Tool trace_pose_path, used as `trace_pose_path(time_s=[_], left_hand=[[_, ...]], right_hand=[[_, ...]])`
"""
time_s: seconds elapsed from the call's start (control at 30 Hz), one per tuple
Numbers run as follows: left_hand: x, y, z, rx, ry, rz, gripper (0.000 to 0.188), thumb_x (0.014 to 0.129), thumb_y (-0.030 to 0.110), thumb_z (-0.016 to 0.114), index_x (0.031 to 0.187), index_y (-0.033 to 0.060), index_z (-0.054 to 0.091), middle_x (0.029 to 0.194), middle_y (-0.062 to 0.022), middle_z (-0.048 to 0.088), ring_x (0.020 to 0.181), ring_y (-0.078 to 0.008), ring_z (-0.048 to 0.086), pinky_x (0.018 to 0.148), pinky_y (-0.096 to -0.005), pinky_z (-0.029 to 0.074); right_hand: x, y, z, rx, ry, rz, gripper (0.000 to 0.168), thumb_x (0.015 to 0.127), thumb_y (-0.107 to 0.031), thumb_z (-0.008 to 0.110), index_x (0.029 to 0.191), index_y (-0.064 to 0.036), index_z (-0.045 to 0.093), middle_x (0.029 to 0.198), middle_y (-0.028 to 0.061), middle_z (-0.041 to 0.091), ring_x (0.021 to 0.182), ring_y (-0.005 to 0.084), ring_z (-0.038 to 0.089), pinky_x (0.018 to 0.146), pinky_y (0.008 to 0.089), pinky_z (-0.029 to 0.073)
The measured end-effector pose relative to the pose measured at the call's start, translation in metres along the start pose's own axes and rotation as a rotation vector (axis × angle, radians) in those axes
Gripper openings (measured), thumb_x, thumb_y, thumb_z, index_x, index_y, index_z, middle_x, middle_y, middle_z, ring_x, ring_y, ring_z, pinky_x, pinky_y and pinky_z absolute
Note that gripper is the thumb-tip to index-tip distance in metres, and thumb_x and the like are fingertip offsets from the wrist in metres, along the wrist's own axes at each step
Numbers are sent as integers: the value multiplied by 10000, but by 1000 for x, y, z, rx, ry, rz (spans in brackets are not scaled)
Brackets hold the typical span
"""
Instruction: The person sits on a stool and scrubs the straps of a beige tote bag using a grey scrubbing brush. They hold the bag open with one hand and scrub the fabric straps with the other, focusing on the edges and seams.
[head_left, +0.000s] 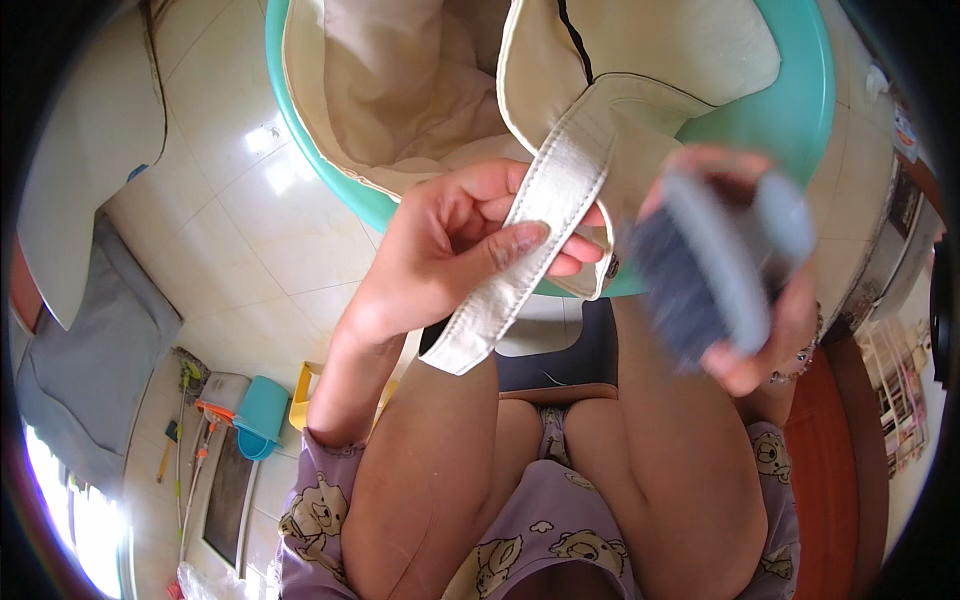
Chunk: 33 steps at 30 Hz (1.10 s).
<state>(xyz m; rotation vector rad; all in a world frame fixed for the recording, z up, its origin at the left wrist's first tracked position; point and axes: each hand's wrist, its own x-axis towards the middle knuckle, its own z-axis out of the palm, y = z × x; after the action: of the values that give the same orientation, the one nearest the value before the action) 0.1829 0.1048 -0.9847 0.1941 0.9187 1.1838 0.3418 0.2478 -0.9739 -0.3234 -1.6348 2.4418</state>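
My left hand (457, 240) grips a white strap with stitched edges (559, 184), its thumb on top and its fingers behind. The strap's loose end hangs down towards my lap. To the right, my right hand (784, 315) holds a scrubbing brush (705, 262) with a grey handle and dark bristles, blurred, beside the strap. Behind both hands, a cream fabric bag (660, 45) lies opened out in a green basin (817, 97). The strap seems to belong to the bag. Part of the bag's inside, a crumpled beige lining (390, 82), shows on the left.
Under the basin is a tiled floor (247, 232). A dark stool or seat (559, 375) shows between my legs. At the lower left are a blue dustpan or bin (261, 409), a yellow plastic object (302, 394) and long-handled cleaning tools. A reddish-brown surface (825, 480) lies at the right.
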Motion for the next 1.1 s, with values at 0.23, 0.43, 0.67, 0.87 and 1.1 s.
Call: trace_pose_path(time_s=[0.23,0.43,0.67,0.87,1.1], left_hand=[[-9,-4,15,124,58,82,345,810,-30,462,1149,-51,404,1010,-126,534,941,-156,515,784,-241,414],[-12,-12,13,550,139,183,282,821,-26,407,1097,-28,461,755,-61,528,609,-80,469,541,-208,390],[-15,-10,17,453,104,4,337,762,-70,403,1095,-40,442,855,-86,540,692,-132,540,607,-225,415],[-11,-10,14,268,69,-9,353,772,-45,416,1125,-33,414,839,-79,538,672,-127,550,602,-226,425],[-8,-9,10,4,-19,-63,396,766,-30,432,1158,-26,379,803,-68,536,680,-130,551,634,-238,442]], right_hand=[[9,-25,11,-871,11,-22,791,425,-91,745,1132,38,414,1063,172,479,937,239,504,804,303,401],[16,-12,18,-915,149,2,716,469,-27,691,1131,4,422,1048,136,501,915,213,515,782,285,417],[27,-5,13,-927,225,41,646,527,-87,698,1104,27,431,1000,141,527,881,233,534,750,297,441],[36,-2,11,-891,363,41,577,533,-94,713,1051,25,490,924,135,553,836,242,557,726,308,457],[31,-1,10,-921,222,-4,612,586,-50,667,1145,6,425,1030,129,526,935,200,535,768,290,442]])
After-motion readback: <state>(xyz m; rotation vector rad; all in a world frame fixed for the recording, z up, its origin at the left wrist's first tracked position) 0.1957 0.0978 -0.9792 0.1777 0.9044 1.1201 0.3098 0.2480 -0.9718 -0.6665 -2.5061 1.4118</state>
